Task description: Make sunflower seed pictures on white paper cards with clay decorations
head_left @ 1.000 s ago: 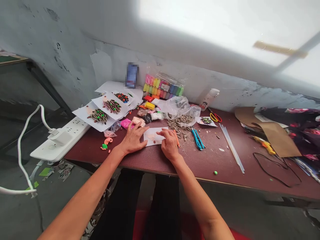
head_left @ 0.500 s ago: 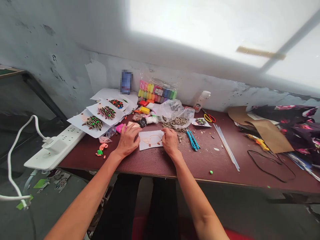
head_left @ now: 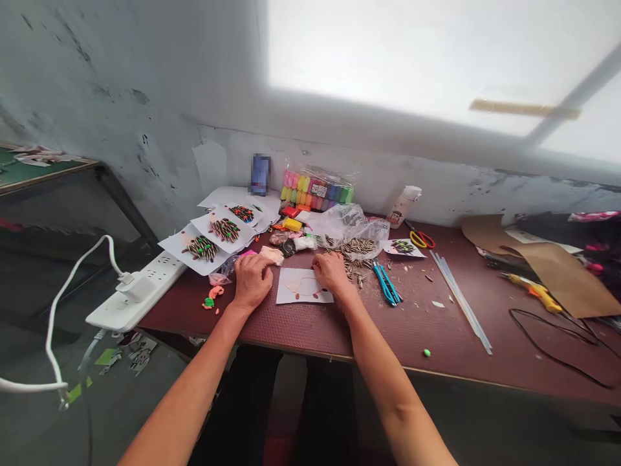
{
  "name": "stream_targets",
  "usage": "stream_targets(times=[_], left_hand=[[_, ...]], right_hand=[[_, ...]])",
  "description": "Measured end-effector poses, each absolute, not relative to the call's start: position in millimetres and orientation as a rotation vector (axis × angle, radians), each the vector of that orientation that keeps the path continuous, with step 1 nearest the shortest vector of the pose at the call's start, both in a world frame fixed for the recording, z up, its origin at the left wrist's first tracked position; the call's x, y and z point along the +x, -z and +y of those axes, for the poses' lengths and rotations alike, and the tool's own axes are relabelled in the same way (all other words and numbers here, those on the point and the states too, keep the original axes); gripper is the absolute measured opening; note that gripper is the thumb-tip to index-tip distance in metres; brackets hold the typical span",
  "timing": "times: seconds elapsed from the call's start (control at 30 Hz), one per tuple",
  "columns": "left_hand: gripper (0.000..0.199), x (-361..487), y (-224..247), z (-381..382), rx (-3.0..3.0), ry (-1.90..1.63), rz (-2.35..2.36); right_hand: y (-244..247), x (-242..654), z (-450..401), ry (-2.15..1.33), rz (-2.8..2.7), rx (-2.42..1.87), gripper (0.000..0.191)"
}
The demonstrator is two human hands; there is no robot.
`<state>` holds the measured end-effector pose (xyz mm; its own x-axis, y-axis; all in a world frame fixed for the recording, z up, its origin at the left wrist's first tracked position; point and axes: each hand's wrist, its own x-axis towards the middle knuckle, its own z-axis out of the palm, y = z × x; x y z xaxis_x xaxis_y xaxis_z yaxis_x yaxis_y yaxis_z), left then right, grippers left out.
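Note:
A white card (head_left: 303, 294) with a drawn outline and a few brown spots lies flat near the table's front edge. My left hand (head_left: 252, 279) rests just left of the card, fingers curled and a little apart, close to a pale lump of clay (head_left: 272, 254). Over the card's upper right corner lies my right hand (head_left: 332, 270), its fingertips bent down; whether they hold anything is hidden. Striped seeds (head_left: 358, 248) are heaped beyond my right hand, partly under a clear plastic bag (head_left: 342, 221).
Seed-covered cards (head_left: 201, 249) overlap at the left beside a power strip (head_left: 138, 291). Coloured clay packs (head_left: 315, 189) stand by the wall. To the right are a blue cutter (head_left: 385, 283), scissors (head_left: 421, 238), clear sticks (head_left: 463, 304), a bottle (head_left: 403, 206) and a yellow glue gun (head_left: 536, 291).
The view has shifted, so the table appears farther right and lower. My right hand now lies flatter over the card's corner, and my left hand has drawn slightly away from the card.

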<state>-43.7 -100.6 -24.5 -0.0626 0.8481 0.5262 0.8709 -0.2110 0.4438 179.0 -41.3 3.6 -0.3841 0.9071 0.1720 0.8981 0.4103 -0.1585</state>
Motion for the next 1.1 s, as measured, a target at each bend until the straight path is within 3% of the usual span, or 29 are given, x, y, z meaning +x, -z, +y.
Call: stream_targets(times=[0.4, 0.63, 0.83, 0.97, 1.1], left_hand=[[0.033, -43, 11, -64, -2.202, 1.067, -1.873], [0.04, -9, 2, 17, -2.468, 0.549, -1.777], [0.032, -7, 5, 32, -2.537, 0.415, -1.731], [0.036, -12, 1, 24, -2.519, 0.679, -1.752], [0.032, -16, -5, -1, -2.589, 1.21, -1.78]], right_hand=[[-2, 189, -41, -0.06, -2.258, -1.586, 0.021], [7, 194, -34, -0.042, -2.167, -1.512, 0.023], [7, 194, -34, -0.062, -2.126, -1.477, 0.024], [6, 197, -31, -0.219, -1.976, -1.448, 0.02], [7, 196, -24, -0.703, -1.649, -1.288, 0.024]])
